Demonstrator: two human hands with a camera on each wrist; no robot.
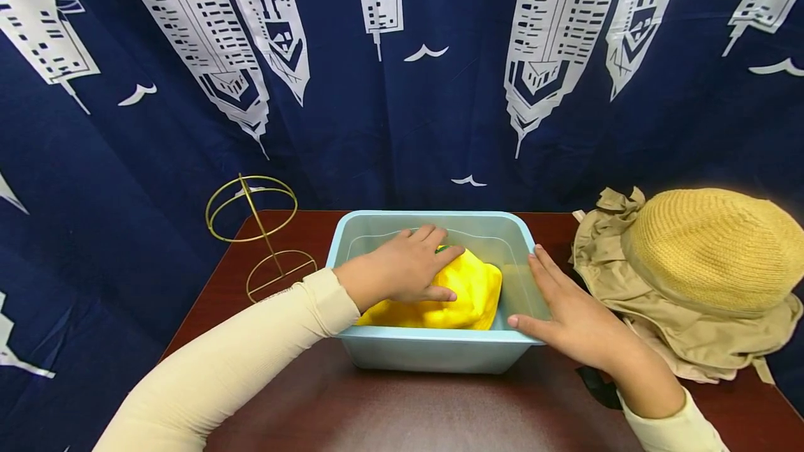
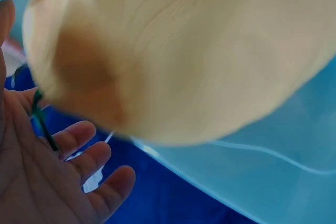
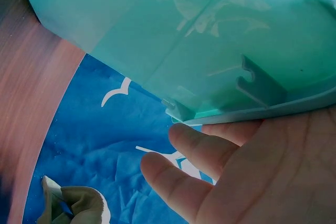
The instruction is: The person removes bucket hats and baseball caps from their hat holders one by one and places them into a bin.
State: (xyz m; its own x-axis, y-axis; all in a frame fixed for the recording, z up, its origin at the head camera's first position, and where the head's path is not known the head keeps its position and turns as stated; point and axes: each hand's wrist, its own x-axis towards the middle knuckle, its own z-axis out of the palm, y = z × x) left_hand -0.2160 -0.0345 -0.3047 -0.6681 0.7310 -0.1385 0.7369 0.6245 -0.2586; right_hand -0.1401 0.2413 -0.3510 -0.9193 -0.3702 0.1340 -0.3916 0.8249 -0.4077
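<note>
L hand [image 1: 402,267] flat on yellow cloth [image 1: 461,295] inside blue tub [image 1: 440,354], fingers straight, pressing, not gripping. R hand [image 1: 574,316] open, braces tub's right rim. Wrist cam blurry, maybe water in there. Advice: keep the brace firm, push straight down w/ palm so tub doesn't slide on table [image 1: 408,410].

Dark wooden table [image 1: 389,410] bears tub [image 1: 440,351], wire stand [image 1: 260,232], hats [image 1: 691,277]
</note>
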